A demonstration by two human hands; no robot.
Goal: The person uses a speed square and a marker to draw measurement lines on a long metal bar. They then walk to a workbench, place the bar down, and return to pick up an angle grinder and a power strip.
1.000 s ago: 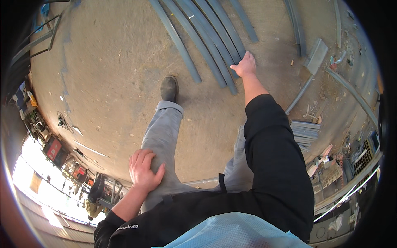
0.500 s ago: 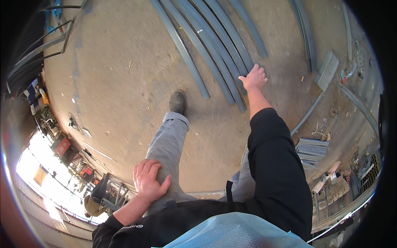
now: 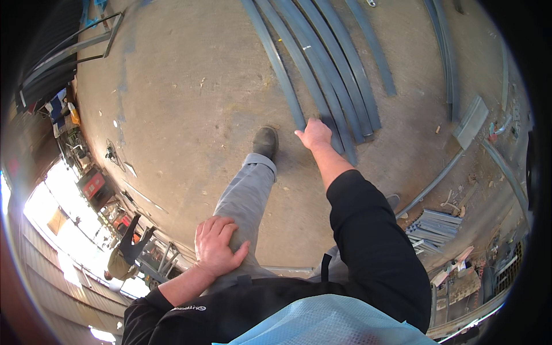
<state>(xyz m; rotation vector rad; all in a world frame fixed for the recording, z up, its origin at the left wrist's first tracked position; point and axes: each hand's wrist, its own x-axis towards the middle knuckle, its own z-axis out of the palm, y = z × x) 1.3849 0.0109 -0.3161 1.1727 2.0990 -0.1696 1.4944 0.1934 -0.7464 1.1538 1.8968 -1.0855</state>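
My right hand (image 3: 315,135) reaches down at the near ends of several long blue-grey metal bars (image 3: 330,75) lying side by side on the floor. It is between the end of the leftmost bar (image 3: 282,72) and the bar beside it. Its thumb sticks out to the left; the other fingers bend downward with their tips hidden, so I cannot tell whether they grip a bar. My left hand (image 3: 218,247) rests on my bent leg (image 3: 244,198) in grey trousers, fingers lying over the cloth, holding nothing.
A shorter-looking bar (image 3: 376,52) lies right of the group, then a further pair (image 3: 445,63). At right are a flat metal piece (image 3: 470,123) and a pile of short grey pieces (image 3: 434,230). A metal frame (image 3: 86,49) stands far left. Another person (image 3: 123,261) is at lower left.
My right hand has moved left and nearer, from the right-hand bars to the left-hand ones. The whole view has shifted somewhat. My left hand stays on my leg.
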